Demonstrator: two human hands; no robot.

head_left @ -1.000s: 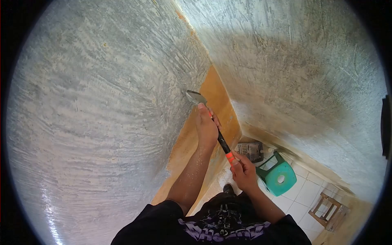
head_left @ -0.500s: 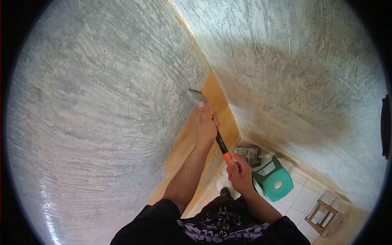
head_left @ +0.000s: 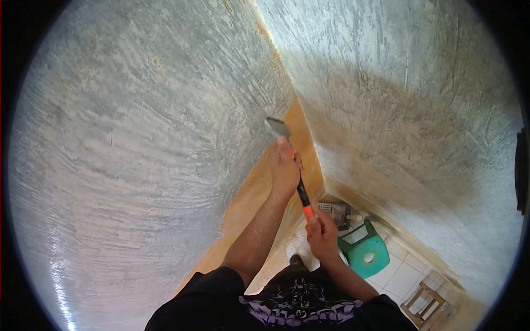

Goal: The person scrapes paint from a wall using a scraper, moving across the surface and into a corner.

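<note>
A long-handled scraper (head_left: 303,194) with a black and orange handle slants up across the view, its flat metal blade at the grey wall near the corner. My left hand (head_left: 285,174) is wrapped around the upper handle just below the blade, thumb pointing toward the metal. Lower down, my right hand (head_left: 322,234) grips the orange end of the handle. Beside the blade, the left wall (head_left: 138,149) is grey and streaked. An orange-yellow painted area (head_left: 248,201) shows below and to the right of the blade.
A second streaked grey wall (head_left: 397,110) meets the first at a corner on the right. On the white tiled floor stand a green plastic stool (head_left: 375,259) and a small wooden stool (head_left: 422,303). A dark paint tray (head_left: 339,214) lies in the corner.
The blade and both hands stay close to the same patch of wall, with the blade slightly nearer the corner. The view has shifted a little. Both hands keep their hold.
</note>
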